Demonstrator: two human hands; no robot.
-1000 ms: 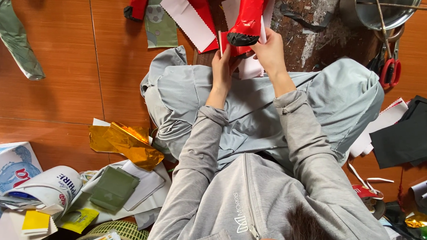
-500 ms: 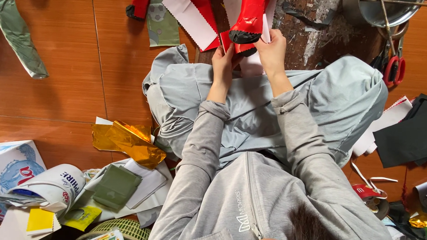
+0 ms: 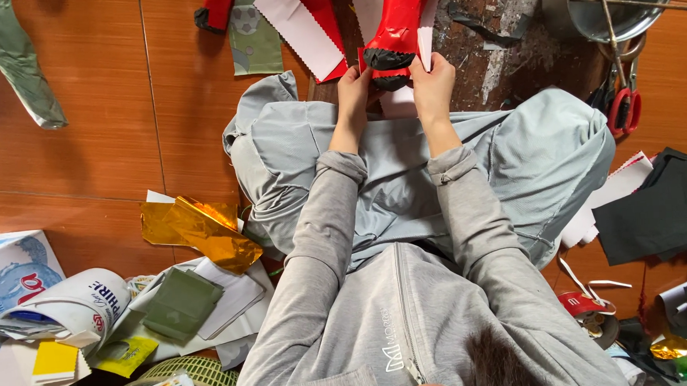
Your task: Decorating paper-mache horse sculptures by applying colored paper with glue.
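Looking down from the head camera, the top of the red paper shape (image 3: pixel 398 25) is cut off by the upper edge, so its full form cannot be seen. Its lower end is wrapped in black and lies on the floor just in front of the person's crossed legs, on top of a white sheet (image 3: pixel 398 102) that is mostly hidden under it. The left hand (image 3: pixel 354 88) has its grip closed on the left side of the black end, and the right hand (image 3: pixel 433 81) pinches the right edge; the fingertips are partly hidden behind the paper, so it seems they hold both the shape and the sheet. The shape is shiny red and looks folded like a tube. Scissors with red handles (image 3: pixel 624 107) lie well apart to the right, near a metal pot (image 3: pixel 621 3) that is also cut off. Crumpled gold foil (image 3: pixel 202 230) lies on the left.
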